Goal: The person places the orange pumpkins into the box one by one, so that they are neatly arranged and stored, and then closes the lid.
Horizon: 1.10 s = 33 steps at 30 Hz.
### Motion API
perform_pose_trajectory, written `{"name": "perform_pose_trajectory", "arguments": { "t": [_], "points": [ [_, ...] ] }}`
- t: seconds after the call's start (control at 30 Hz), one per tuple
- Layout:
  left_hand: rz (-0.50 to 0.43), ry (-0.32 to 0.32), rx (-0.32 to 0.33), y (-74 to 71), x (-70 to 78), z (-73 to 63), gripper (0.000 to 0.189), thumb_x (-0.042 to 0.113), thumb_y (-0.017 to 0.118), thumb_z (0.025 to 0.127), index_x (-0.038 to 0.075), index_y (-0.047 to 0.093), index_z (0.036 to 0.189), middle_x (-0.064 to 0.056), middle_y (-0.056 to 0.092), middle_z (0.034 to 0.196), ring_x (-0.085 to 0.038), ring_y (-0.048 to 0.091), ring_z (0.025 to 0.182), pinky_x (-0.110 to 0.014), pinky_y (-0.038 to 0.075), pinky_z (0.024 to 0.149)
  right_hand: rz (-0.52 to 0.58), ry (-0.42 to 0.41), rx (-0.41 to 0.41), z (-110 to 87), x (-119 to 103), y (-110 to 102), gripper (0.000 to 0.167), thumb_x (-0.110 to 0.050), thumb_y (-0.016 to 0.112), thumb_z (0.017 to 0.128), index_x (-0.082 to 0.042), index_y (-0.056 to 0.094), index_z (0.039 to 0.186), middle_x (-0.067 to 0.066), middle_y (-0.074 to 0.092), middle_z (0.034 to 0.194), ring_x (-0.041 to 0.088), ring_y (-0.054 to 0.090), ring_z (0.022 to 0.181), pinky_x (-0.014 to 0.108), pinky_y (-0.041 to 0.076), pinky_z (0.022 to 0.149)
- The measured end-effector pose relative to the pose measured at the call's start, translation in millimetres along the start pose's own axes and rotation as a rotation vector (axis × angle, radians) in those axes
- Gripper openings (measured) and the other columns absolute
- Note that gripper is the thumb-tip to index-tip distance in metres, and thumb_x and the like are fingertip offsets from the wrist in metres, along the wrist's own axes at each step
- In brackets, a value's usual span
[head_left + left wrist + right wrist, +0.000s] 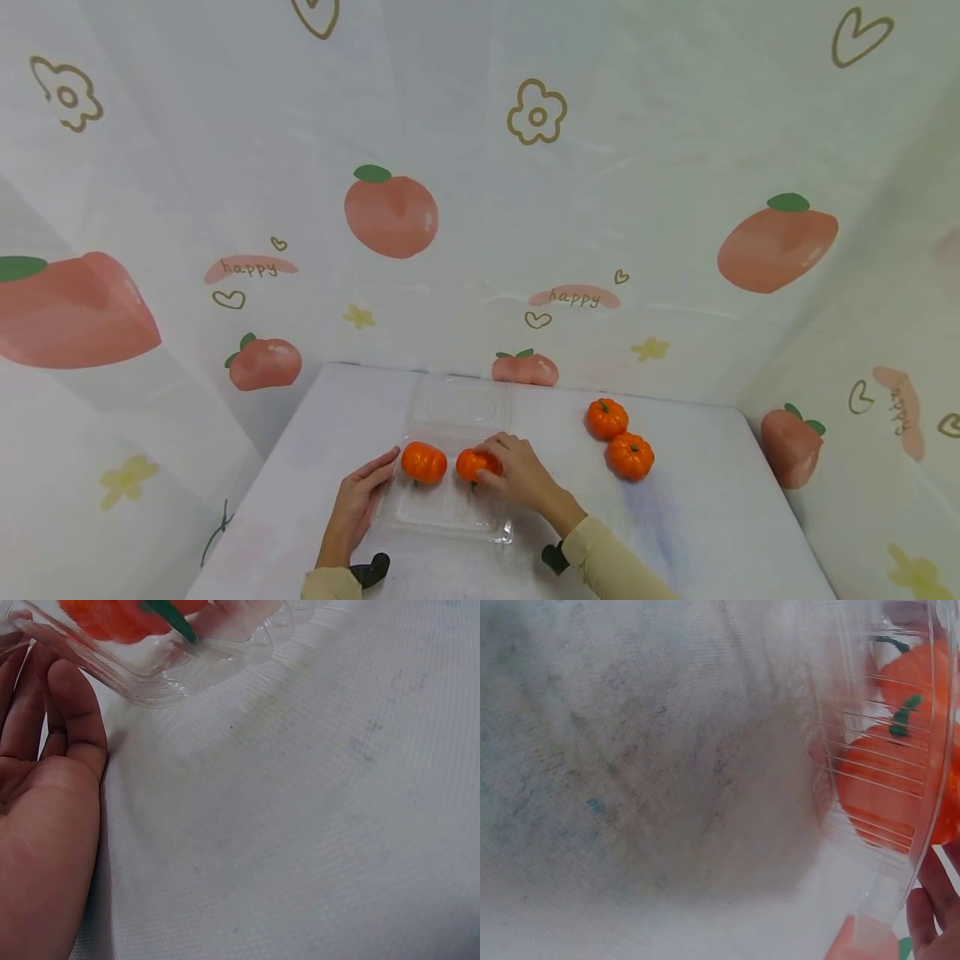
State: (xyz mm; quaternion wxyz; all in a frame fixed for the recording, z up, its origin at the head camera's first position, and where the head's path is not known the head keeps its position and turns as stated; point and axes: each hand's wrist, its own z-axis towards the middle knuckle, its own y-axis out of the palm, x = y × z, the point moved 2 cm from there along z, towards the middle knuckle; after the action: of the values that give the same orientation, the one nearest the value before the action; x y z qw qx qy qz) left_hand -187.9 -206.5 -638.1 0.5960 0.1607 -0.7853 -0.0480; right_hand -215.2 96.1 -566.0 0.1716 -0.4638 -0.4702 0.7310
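Orange pumpkin (468,463) sits within the right hand's grip (522,473).

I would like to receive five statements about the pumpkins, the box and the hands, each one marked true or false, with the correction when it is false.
1. The right hand grips a pumpkin inside the clear box. True.
2. The lid is shut over the box. False: it is open, on the side away from the person.
3. Two other pumpkins lie outside, to the right of the box. True.
4. The left hand holds a pumpkin as well. False: it is at the box's left side.
5. The box contains two pumpkins, side by side. True.
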Motion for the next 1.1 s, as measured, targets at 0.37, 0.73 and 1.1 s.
{"name": "perform_pose_trajectory", "arguments": {
  "t": [0.37,0.73,1.1],
  "points": [
    [0.000,-0.038,0.009,1.2,2.1,1.5,0.049,0.013,0.074,0.091,0.002,0.063,0.137,0.013,0.075,0.121,0.006,0.066,0.110,-0.013,0.054,0.094,-0.036,-0.014,-0.014,-1.2,-1.1,0.7,0.050,-0.042,0.084,0.083,-0.025,0.065,0.126,-0.008,0.065,0.117,0.012,0.054,0.108,0.033,0.047,0.096],
    [0.007,-0.046,0.020,-0.7,-1.3,3.9,0.051,0.015,0.076,0.090,0.002,0.063,0.137,0.015,0.076,0.119,0.008,0.066,0.109,-0.012,0.053,0.093,-0.075,-0.082,0.008,-0.8,-1.6,0.4,0.040,-0.036,0.082,0.085,-0.020,0.067,0.119,-0.005,0.067,0.115,0.014,0.056,0.105,0.034,0.048,0.095],
    [0.026,-0.058,0.037,-0.7,-1.0,4.8,0.051,0.014,0.075,0.091,0.002,0.062,0.138,0.012,0.075,0.122,0.009,0.066,0.105,-0.012,0.055,0.091,0.001,0.004,0.025,-0.4,-7.0,-6.6,0.032,-0.035,0.069,0.095,-0.019,0.066,0.123,-0.003,0.064,0.119,0.015,0.054,0.110,0.035,0.053,0.095]
  ]
}}
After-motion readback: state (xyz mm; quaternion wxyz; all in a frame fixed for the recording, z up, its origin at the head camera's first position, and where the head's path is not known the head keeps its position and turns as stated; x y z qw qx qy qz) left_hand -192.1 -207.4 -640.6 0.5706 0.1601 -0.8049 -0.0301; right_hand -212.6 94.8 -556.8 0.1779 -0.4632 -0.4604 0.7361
